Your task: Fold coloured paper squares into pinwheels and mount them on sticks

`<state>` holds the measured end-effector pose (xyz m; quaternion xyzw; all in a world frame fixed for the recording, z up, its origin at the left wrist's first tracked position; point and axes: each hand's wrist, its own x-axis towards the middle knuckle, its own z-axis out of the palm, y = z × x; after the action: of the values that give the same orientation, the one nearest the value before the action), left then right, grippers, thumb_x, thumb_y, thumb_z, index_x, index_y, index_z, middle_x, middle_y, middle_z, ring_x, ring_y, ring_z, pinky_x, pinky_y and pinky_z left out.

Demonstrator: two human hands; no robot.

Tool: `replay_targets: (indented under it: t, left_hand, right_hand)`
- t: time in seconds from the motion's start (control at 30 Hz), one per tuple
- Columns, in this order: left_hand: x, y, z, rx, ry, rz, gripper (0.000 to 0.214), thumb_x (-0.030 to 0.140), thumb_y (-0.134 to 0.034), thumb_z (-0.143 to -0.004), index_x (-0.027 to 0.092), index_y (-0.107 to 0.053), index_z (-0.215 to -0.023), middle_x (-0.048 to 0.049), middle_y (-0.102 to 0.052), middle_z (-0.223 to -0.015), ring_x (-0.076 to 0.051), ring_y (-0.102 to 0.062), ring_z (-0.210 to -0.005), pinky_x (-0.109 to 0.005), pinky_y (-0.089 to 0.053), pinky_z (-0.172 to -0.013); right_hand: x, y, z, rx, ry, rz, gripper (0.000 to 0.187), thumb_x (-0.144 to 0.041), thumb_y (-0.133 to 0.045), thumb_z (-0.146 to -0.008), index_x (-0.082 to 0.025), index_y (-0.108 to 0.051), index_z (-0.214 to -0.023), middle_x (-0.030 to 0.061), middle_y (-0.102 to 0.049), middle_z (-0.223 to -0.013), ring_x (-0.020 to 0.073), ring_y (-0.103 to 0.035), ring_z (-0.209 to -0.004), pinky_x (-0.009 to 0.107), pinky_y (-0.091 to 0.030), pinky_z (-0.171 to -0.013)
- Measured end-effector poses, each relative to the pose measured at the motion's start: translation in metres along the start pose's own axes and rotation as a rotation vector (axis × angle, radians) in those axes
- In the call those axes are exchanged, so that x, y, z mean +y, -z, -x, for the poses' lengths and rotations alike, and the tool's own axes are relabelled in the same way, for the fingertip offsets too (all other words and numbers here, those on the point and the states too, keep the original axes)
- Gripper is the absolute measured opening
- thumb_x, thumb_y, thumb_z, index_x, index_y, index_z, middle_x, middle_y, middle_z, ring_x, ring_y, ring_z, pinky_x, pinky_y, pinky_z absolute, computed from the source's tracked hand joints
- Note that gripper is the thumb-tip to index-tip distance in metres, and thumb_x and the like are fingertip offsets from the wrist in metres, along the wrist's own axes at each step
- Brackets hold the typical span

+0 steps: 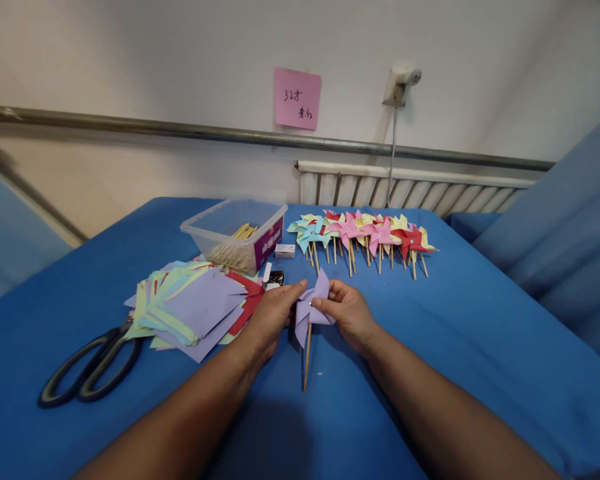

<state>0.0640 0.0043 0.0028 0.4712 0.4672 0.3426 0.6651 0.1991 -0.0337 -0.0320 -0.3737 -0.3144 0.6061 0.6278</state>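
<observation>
A lavender paper pinwheel [306, 316] on a thin wooden stick [307, 363] is held between my hands above the blue cloth. My left hand [275, 310] grips its left side, the thumb near the upper blade and the other fingers partly hidden behind. My right hand [349, 313] pinches the right side, with the thumb close to the pin at the centre. Just beyond my left hand lies a small open box [275, 277] with dark contents. Left of that hand is a loose pile of coloured paper squares [205, 303], several of them slit at the corners.
Black-handled scissors [97, 367] lie at left, blades under the paper. Behind stands a clear plastic tub [213, 227] of wooden sticks beside a small white box [285, 251]. Finished pinwheels [365, 233] are grouped at the back right. A metal rail [180, 130] crosses the wall.
</observation>
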Motion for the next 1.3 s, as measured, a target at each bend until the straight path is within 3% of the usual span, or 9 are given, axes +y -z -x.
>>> replay_targets:
  t: [0.1,0.2,0.33,0.43,0.6,0.7,0.97,1.3]
  left_hand:
    - [-0.003,0.002,-0.003,-0.025,0.046,0.000,0.045,0.058,-0.064,-0.071,0.013,-0.065,-0.078,-0.0061,-0.065,-0.067,-0.018,-0.060,-0.060,-0.031,-0.045,-0.059]
    - [-0.001,0.005,-0.005,-0.018,-0.004,0.027,0.047,0.059,-0.059,-0.074,0.013,-0.067,-0.084,-0.0087,-0.068,-0.076,-0.020,-0.062,-0.068,-0.033,-0.048,-0.066]
    - [0.010,0.009,-0.006,0.001,-0.256,-0.048,0.033,0.038,-0.068,-0.071,0.017,-0.068,-0.095,-0.0092,-0.070,-0.097,-0.023,-0.063,-0.090,-0.035,-0.048,-0.080]
    - [0.019,0.011,-0.004,-0.014,-0.425,-0.225,0.033,0.022,-0.071,-0.063,0.020,-0.070,-0.097,-0.0071,-0.070,-0.101,-0.024,-0.061,-0.098,-0.036,-0.045,-0.090]
    - [0.025,0.015,-0.002,-0.038,-0.649,-0.529,0.016,0.020,-0.065,-0.068,0.025,-0.074,-0.081,-0.0049,-0.070,-0.093,-0.023,-0.061,-0.094,-0.037,-0.044,-0.091]
    - [0.023,0.018,-0.004,-0.090,-0.733,-0.640,0.016,0.020,-0.063,-0.072,0.026,-0.075,-0.081,-0.0042,-0.071,-0.092,-0.022,-0.062,-0.090,-0.035,-0.045,-0.088]
    - [0.020,0.018,-0.002,-0.078,-0.802,-0.727,0.016,0.020,-0.062,-0.075,0.027,-0.074,-0.083,-0.0040,-0.071,-0.089,-0.021,-0.063,-0.087,-0.034,-0.046,-0.085]
    - [0.026,0.016,0.001,-0.144,-0.729,-0.647,0.011,0.026,-0.066,-0.074,0.026,-0.075,-0.082,-0.0060,-0.071,-0.099,-0.023,-0.063,-0.095,-0.038,-0.043,-0.093]
  right_hand:
    - [-0.003,0.000,0.001,-0.011,-0.024,-0.034,0.030,-0.022,-0.082,-0.060,-0.017,-0.066,-0.085,0.0017,-0.073,-0.079,0.0127,-0.065,-0.066,0.026,-0.051,-0.066]
    - [-0.007,0.002,0.001,-0.003,-0.033,-0.071,0.029,-0.021,-0.081,-0.061,-0.017,-0.067,-0.085,0.0027,-0.073,-0.082,0.0134,-0.065,-0.068,0.027,-0.050,-0.068]
    - [-0.012,0.005,-0.001,-0.010,-0.070,-0.088,0.027,-0.020,-0.080,-0.062,-0.017,-0.068,-0.086,0.0025,-0.073,-0.083,0.0134,-0.065,-0.069,0.026,-0.050,-0.068]
    - [-0.013,0.006,-0.001,-0.044,-0.108,-0.091,0.027,-0.021,-0.079,-0.063,-0.016,-0.068,-0.087,0.0029,-0.073,-0.084,0.0127,-0.064,-0.068,0.026,-0.049,-0.069]
    - [-0.012,0.008,0.000,-0.085,-0.148,-0.092,0.027,-0.019,-0.080,-0.062,-0.016,-0.067,-0.086,0.0021,-0.072,-0.082,0.0121,-0.063,-0.066,0.025,-0.048,-0.066]
    - [-0.012,0.009,0.000,-0.088,-0.154,-0.101,0.028,-0.019,-0.080,-0.062,-0.016,-0.067,-0.085,0.0018,-0.071,-0.082,0.0120,-0.062,-0.067,0.025,-0.049,-0.066]
    - [-0.014,0.008,0.000,-0.103,-0.175,-0.103,0.029,-0.021,-0.080,-0.063,-0.014,-0.067,-0.088,0.0017,-0.070,-0.081,0.0117,-0.062,-0.066,0.027,-0.051,-0.066]
    - [-0.018,0.006,0.002,-0.109,-0.165,-0.117,0.021,-0.020,-0.080,-0.064,-0.015,-0.067,-0.080,0.0004,-0.070,-0.073,0.0109,-0.062,-0.062,0.023,-0.051,-0.061]
